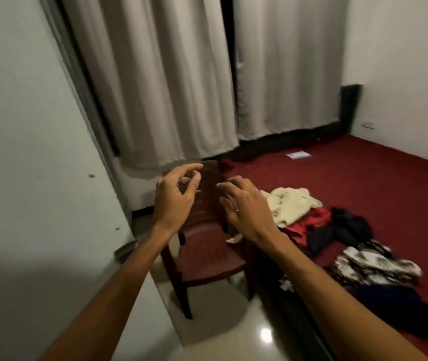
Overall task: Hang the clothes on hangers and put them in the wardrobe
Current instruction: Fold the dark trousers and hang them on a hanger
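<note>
While both forearms are extending over a maroon plastic chair (pixel 207 252), the left hand (pixel 173 199) and right hand (pixel 246 208) are hovering side by side without touching, each grip relaxed, fingers loosely curled and holding nothing. The clothes (pixel 338 235) are lying heaped on the red-covered bed (pixel 377 178) at right, the cream garment (pixel 293 204) nearest the right hand; a white door panel (pixel 38 178) is standing at left.

**Chair between door and bed**

A chair (pixel 207 254) stands on the floor (pixel 220 321), with a door (pixel 38 178) on its left and the bed (pixel 364 183) on its right. Clothes (pixel 338 230) lie heaped on the bed's near part, and a paper (pixel 298 155) lies farther back. Curtains (pixel 155 87) hang behind it all. The left hand (pixel 175 198) and right hand (pixel 246 207) hover side by side in front of the chair's back.
</note>
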